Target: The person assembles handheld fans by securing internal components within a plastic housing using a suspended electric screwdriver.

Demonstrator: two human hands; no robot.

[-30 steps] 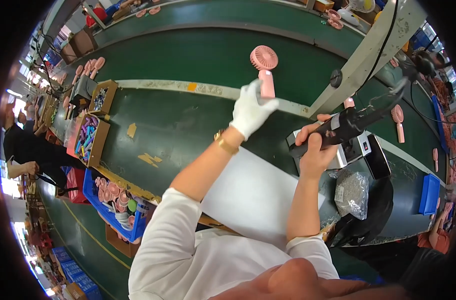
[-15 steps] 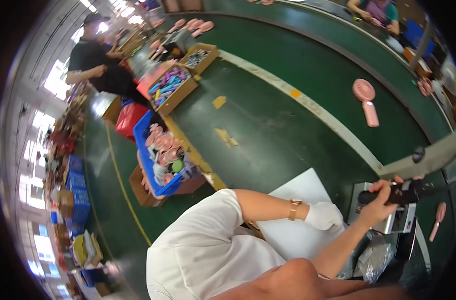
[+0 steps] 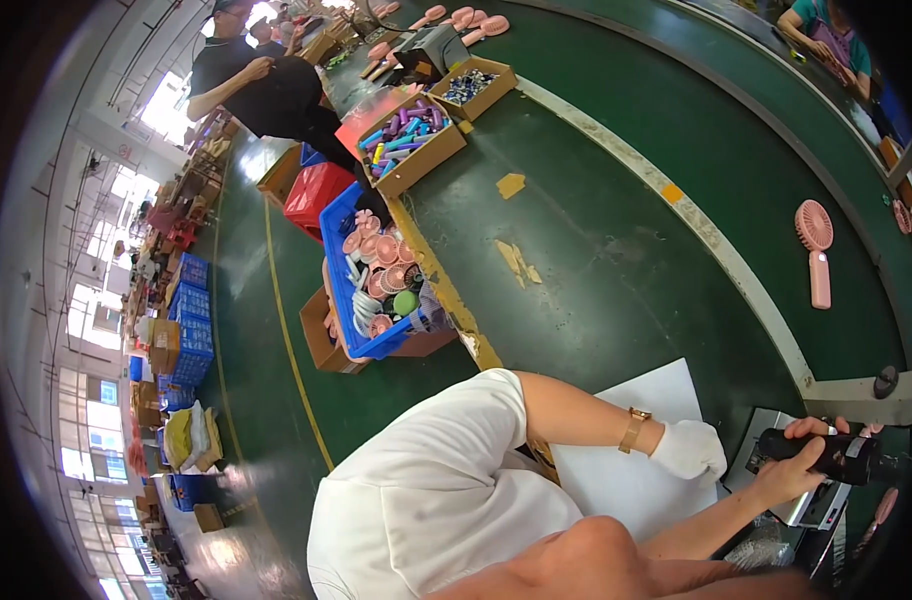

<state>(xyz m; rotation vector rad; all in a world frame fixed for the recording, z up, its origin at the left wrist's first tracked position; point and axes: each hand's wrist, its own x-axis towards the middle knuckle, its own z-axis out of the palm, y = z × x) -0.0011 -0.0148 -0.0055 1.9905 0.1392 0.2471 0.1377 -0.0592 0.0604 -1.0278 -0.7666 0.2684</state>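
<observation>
My left hand (image 3: 690, 450), in a white glove with a gold watch above it, is closed and rests on a white sheet (image 3: 626, 400) on the green bench. Whatever it may hold is hidden. At the right, my bare right hand (image 3: 791, 474) wraps its fingers round a black cylindrical device (image 3: 844, 459). That device lies over a silver metal box (image 3: 766, 425) at the bench edge. Beyond them, a pink handheld fan (image 3: 816, 250) lies on the green conveyor belt.
A blue crate (image 3: 341, 290) of pink fan parts stands left of the bench. On the far bench sit a carton (image 3: 416, 175) of purple and blue cylinders and a carton (image 3: 496, 90) of small parts. A metal bar (image 3: 866, 398) crosses near my right hand. Other people stand farther off.
The whole view has shifted, so the scene sits farther right and lower. My right hand stays round the black device, and my left glove stays closed on the white sheet.
</observation>
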